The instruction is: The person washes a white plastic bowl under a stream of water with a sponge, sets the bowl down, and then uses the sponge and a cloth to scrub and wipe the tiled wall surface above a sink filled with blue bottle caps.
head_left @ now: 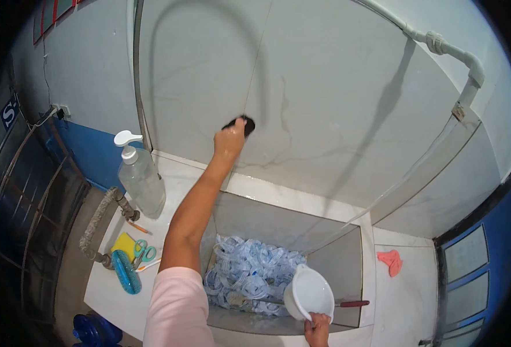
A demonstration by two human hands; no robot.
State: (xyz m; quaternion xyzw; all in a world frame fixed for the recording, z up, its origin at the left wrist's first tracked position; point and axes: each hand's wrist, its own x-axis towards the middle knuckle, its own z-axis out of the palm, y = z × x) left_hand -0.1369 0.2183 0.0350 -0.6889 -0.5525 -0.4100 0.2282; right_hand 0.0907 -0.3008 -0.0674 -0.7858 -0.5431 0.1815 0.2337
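Observation:
Stretched up to the grey wall panel [302,104], my left hand [229,142] is closed around a black, rounded scrubber-like object [248,125] at the wall; my fingers partly hide it. My right hand [318,329] grips the near rim of a white plastic basin [312,294], tilted over the front right of the sink [284,211]. Inside the sink lies a heap of pale blue, see-through plastic pieces [255,269], too tangled to name. A tool with a dark red handle [354,303] passes behind the basin, its shaft over the heap.
A clear pump bottle [143,182] stands on the left ledge, near scissors [144,251], a yellow pad [125,244] and a teal brush-like object [126,272]. A pink cloth [390,262] lies right of the sink. From the white pipe [469,87], a thin clear stream slants toward the sink.

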